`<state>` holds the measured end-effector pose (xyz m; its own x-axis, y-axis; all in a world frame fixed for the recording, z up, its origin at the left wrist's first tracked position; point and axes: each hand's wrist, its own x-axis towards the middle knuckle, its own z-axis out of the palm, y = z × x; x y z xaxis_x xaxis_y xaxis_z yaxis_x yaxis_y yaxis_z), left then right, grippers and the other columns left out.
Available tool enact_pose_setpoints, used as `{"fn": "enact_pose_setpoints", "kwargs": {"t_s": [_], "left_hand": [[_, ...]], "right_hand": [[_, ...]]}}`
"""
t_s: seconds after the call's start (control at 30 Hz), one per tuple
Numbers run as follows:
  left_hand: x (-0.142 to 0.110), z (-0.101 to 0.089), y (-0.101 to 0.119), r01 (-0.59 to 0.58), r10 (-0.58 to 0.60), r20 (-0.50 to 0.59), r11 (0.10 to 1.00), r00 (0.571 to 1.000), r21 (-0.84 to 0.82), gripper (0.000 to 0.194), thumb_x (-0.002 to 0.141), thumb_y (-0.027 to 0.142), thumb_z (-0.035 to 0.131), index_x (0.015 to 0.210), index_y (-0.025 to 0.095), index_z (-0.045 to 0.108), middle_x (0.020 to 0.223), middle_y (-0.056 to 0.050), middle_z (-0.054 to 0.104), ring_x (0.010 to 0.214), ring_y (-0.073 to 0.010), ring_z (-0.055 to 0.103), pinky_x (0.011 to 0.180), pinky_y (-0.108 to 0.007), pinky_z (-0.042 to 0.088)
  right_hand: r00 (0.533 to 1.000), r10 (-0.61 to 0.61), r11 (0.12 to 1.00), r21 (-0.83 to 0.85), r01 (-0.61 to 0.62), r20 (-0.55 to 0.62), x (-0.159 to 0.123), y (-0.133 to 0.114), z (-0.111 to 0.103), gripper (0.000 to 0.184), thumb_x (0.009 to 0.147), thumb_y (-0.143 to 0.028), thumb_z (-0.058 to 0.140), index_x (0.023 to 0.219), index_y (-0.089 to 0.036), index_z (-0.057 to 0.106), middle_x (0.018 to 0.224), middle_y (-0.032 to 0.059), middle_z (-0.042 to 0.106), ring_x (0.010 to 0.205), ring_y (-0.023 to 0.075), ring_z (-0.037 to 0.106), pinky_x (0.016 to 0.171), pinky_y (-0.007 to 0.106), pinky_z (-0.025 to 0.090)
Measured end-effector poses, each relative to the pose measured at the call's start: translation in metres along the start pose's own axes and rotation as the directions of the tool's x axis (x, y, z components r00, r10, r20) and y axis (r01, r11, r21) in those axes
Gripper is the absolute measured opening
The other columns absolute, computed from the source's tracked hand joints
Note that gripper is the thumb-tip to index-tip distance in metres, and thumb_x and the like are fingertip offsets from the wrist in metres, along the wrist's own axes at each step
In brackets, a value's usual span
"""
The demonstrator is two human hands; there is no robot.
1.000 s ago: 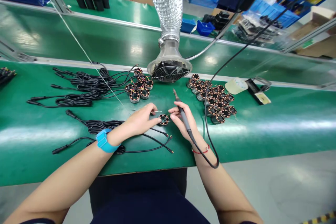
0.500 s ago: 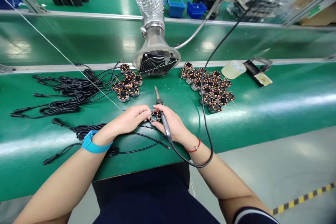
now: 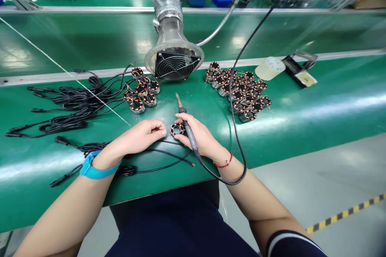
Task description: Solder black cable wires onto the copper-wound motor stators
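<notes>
My right hand (image 3: 200, 134) is closed around a soldering iron (image 3: 189, 131), its tip pointing up and away from me. The thumb and a finger of the same hand also hold a ring-shaped motor stator (image 3: 176, 129) with copper windings. To its left, my left hand (image 3: 150, 133) is closed with fingers curled, a small gap from the stator. A thin, pale solder wire (image 3: 90, 90) runs from the upper left down to my left hand; its end is hidden by the fingers. Black cables (image 3: 163, 152) lie under and beside both hands.
Stators with cables attached (image 3: 137, 106) sit at left, by coiled black cables (image 3: 64, 108). Several bare stators (image 3: 247, 115) stand at right, near a tape roll (image 3: 269, 68) and an iron stand (image 3: 301, 74). A fume extractor (image 3: 175, 62) hangs ahead. The iron's cord (image 3: 232, 104) loops at right.
My left hand has drawn back to the left, away from the stator. My right hand still holds the stator and the soldering iron. The camera view has shifted a little.
</notes>
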<state>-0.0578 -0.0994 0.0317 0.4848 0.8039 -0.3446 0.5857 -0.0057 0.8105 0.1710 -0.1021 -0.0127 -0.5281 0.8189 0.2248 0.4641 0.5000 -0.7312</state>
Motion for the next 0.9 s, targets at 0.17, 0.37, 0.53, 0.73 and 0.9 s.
{"fn": "enact_pose_setpoints", "kwargs": {"t_s": [0.17,0.37,0.53,0.73,0.9], "left_hand": [[0.008,0.016,0.003,-0.026,0.026,-0.068,1.0,0.997,-0.007,0.031,0.094,0.044,0.041,0.08,0.018,0.053,0.075,0.002,0.053,0.072,-0.0142,0.047,0.066,-0.026,0.036],[0.015,0.023,-0.006,-0.056,0.021,-0.303,0.992,0.953,-0.109,0.028,0.093,0.043,0.043,0.084,0.018,0.054,0.075,0.002,0.053,0.071,-0.0144,0.048,0.068,-0.026,0.038],[0.007,0.026,-0.002,-0.072,0.091,-0.082,0.974,0.992,0.215,0.021,0.087,0.039,0.056,0.092,0.02,0.06,0.09,-0.002,0.057,0.079,-0.0176,0.053,0.071,-0.029,0.039],[0.001,0.031,0.01,-0.093,0.085,0.039,0.949,0.996,0.303,0.014,0.087,0.031,0.053,0.08,0.019,0.056,0.08,-0.001,0.057,0.07,-0.0163,0.049,0.065,-0.029,0.035],[-0.002,0.016,0.005,-0.053,0.031,-0.1,0.975,0.994,-0.218,0.023,0.085,0.04,0.059,0.09,0.018,0.059,0.074,0.002,0.053,0.063,-0.0109,0.044,0.058,-0.023,0.034]], "right_hand": [[1.0,-0.004,1.0,0.001,0.004,0.012,0.001,-0.002,0.0,0.059,0.084,-0.025,0.068,0.135,-0.026,0.038,0.116,0.0067,0.063,0.106,0.0242,0.061,0.094,0.043,0.051],[0.999,0.017,1.0,0.021,-0.018,0.034,0.003,-0.002,-0.006,0.059,0.084,-0.024,0.067,0.135,-0.027,0.037,0.118,0.0064,0.063,0.108,0.0241,0.061,0.096,0.044,0.05],[0.999,0.05,0.996,0.071,-0.051,0.015,0.001,0.0,-0.016,0.063,0.083,-0.026,0.068,0.137,-0.025,0.035,0.123,0.0081,0.063,0.114,0.0247,0.061,0.1,0.045,0.049],[0.978,0.062,0.978,0.206,-0.02,-0.199,-0.001,-0.001,-0.02,0.053,0.086,-0.028,0.064,0.133,-0.025,0.04,0.125,0.0084,0.062,0.116,0.0209,0.062,0.103,0.04,0.048],[0.922,0.172,0.914,0.406,-0.018,-0.346,0.001,-0.026,-0.009,0.038,0.093,-0.026,0.051,0.129,-0.027,0.041,0.104,0.0029,0.067,0.093,0.0151,0.068,0.088,0.033,0.056]]}}
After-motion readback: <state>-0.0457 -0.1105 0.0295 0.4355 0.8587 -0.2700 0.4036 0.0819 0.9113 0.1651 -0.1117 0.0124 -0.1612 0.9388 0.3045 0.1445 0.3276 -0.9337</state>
